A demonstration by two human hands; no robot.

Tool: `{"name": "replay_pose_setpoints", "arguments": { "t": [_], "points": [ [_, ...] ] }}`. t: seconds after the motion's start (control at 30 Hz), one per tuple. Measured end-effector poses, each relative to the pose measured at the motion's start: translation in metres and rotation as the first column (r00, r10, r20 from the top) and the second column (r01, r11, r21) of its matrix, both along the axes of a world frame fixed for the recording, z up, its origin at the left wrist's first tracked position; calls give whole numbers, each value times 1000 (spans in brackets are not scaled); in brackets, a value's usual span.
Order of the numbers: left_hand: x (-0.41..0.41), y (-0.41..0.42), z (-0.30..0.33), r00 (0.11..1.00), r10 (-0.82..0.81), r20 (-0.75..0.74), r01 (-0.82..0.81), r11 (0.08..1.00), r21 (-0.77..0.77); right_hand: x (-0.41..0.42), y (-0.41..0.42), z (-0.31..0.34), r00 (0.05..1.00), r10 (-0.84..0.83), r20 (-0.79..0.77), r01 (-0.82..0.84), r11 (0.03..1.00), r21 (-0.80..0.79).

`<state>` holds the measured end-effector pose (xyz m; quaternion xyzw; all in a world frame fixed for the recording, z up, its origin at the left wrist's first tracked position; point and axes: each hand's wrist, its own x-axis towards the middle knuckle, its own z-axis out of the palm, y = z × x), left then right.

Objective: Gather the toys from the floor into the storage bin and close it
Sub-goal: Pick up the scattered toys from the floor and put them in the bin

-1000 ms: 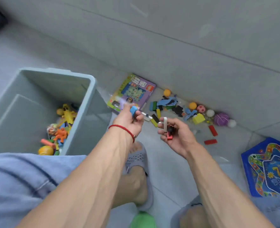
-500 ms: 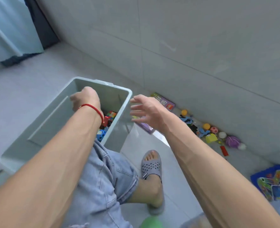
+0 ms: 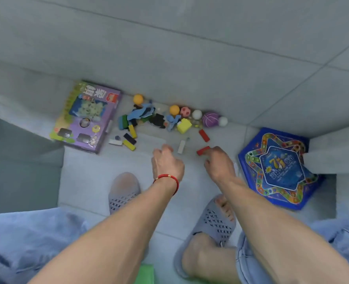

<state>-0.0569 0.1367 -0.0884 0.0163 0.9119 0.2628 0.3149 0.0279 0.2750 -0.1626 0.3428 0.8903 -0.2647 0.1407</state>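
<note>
While both hands hang low over the floor, we note the right hand (image 3: pixel 218 163) at the near end of a red block (image 3: pixel 203 150), fingertips touching or pinching it; we cannot tell which. The block's long axis runs left-right, slightly tilted. The left hand (image 3: pixel 167 163), fingers loosely curled and empty, sits just left of a white block (image 3: pixel 181 146) lying nearly end-on.

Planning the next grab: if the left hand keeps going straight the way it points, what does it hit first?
Probably bare floor; the left hand points toward the wall, passing just left of the white block. Beyond lies the toy pile. Depth is unclear.
</note>
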Motion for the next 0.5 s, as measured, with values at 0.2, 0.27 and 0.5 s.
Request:
{"name": "replay_pose_setpoints", "arguments": {
  "t": [0.2,0.27,0.5],
  "points": [
    [-11,38,-66,974,-212,-75,202,972,-119,-25,17,-46,979,184,-84,-174,978,117],
    [-16,50,-78,974,-205,-96,190,971,-147,-22,19,-56,979,189,-79,-176,974,142],
    [-18,82,-107,982,-79,-171,44,978,-202,-21,14,-58,962,-194,-192,205,978,39]
  ]
}}
